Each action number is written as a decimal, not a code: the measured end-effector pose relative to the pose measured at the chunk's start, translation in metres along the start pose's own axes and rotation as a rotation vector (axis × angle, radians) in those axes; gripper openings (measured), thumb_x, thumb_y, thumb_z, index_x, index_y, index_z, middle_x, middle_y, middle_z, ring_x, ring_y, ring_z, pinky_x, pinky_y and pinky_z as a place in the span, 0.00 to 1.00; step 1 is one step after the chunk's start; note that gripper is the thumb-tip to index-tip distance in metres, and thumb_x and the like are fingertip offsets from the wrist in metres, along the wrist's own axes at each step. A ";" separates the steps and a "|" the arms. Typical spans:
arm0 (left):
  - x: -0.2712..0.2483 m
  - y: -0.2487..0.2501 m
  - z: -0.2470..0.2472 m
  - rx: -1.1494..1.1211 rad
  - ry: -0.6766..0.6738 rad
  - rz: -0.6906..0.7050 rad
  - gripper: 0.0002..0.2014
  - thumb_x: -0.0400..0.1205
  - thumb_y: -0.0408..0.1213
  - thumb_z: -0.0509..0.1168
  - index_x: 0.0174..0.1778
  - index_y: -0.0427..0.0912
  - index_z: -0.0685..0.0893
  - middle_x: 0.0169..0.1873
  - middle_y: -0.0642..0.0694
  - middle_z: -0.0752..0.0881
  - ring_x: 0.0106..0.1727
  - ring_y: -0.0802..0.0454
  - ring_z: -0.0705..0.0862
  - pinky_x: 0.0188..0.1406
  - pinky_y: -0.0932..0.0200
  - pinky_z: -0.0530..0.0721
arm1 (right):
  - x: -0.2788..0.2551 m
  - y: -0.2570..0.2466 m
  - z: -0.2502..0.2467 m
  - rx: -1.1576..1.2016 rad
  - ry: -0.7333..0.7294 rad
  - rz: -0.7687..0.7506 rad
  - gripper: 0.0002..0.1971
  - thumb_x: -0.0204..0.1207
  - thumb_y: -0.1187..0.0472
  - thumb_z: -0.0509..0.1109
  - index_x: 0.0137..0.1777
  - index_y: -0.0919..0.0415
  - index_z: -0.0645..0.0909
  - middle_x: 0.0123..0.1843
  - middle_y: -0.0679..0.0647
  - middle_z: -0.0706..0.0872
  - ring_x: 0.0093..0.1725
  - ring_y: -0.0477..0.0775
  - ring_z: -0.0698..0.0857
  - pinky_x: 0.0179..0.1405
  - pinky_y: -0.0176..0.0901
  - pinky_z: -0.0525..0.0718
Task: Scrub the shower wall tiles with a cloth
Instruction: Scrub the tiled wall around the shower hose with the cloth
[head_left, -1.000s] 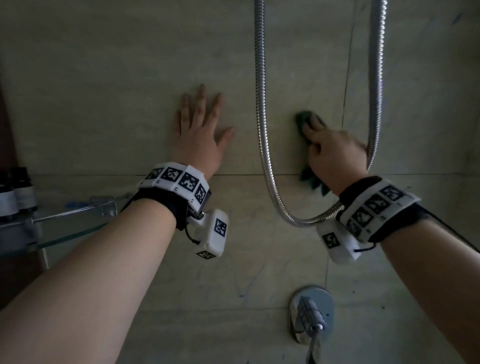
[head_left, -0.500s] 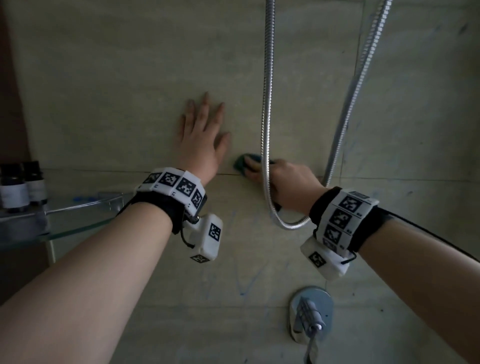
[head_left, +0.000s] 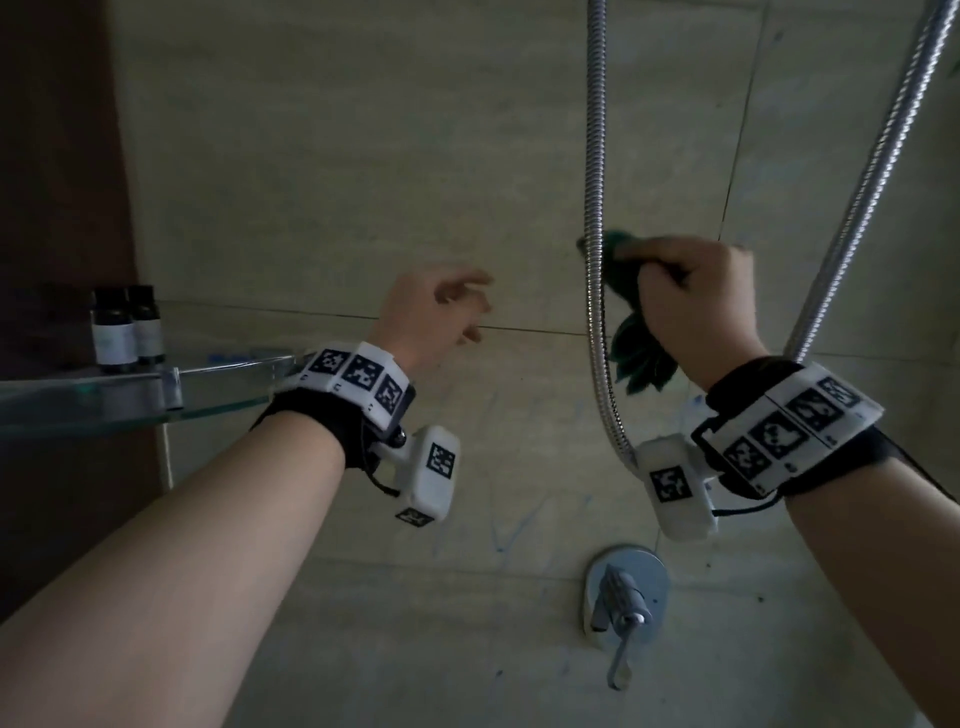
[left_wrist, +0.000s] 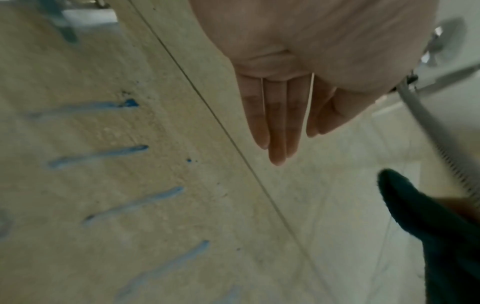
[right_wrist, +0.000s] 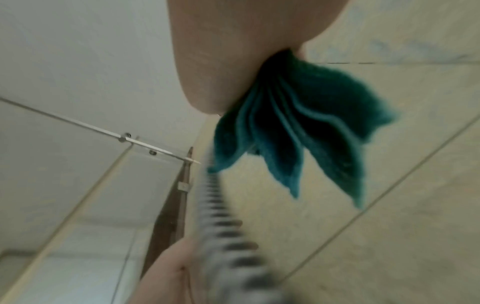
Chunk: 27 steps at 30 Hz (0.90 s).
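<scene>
Teal terry cloth (right_wrist: 306, 123), folded, bunched in right hand (head_left: 691, 306) against beige matte wall tiles (head_left: 363, 156); ribbed chrome hose (head_left: 596, 208) alongside. Left hand (left_wrist: 275, 115) holds nothing, fingers straight.

Left hand (head_left: 431, 312) off wall (head_left: 363, 182); cloth (head_left: 631, 332) higher

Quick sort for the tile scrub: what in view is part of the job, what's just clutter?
Job:
- green cloth, gripped by right hand
- wall tiles, blue streaks on them
- left hand, holding nothing

Just there:
- shower hose, hanging in front of the cloth
- tap
- glass shelf
- two dark bottles
</scene>
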<state>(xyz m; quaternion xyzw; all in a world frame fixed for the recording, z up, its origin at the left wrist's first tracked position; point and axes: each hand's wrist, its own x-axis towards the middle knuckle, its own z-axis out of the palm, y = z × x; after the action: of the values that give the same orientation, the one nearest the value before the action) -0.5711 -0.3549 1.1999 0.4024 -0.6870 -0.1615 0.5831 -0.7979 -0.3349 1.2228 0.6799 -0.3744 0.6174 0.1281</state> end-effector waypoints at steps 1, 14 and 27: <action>0.000 0.005 -0.004 -0.058 0.031 0.004 0.10 0.82 0.31 0.65 0.55 0.48 0.85 0.42 0.50 0.90 0.32 0.52 0.88 0.33 0.61 0.83 | 0.001 -0.003 -0.001 0.041 0.087 0.002 0.20 0.70 0.65 0.59 0.54 0.57 0.90 0.44 0.49 0.89 0.40 0.54 0.86 0.45 0.48 0.87; -0.006 0.084 0.004 -0.635 -0.130 0.106 0.06 0.86 0.40 0.60 0.53 0.49 0.83 0.45 0.54 0.89 0.47 0.54 0.87 0.45 0.55 0.84 | -0.010 -0.062 -0.007 0.536 -0.090 -0.097 0.26 0.70 0.79 0.55 0.66 0.59 0.76 0.60 0.49 0.84 0.61 0.47 0.83 0.59 0.40 0.83; -0.014 0.106 0.100 -0.686 -0.499 0.144 0.14 0.68 0.37 0.74 0.48 0.47 0.84 0.50 0.47 0.87 0.58 0.44 0.85 0.66 0.36 0.80 | -0.039 -0.021 -0.102 0.525 -0.022 0.081 0.26 0.66 0.76 0.56 0.63 0.59 0.76 0.59 0.58 0.84 0.48 0.56 0.84 0.43 0.47 0.85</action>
<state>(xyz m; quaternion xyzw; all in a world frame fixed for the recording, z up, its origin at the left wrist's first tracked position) -0.7027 -0.3025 1.2372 0.0848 -0.7400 -0.4318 0.5087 -0.8583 -0.2415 1.2129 0.6811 -0.2296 0.6905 -0.0814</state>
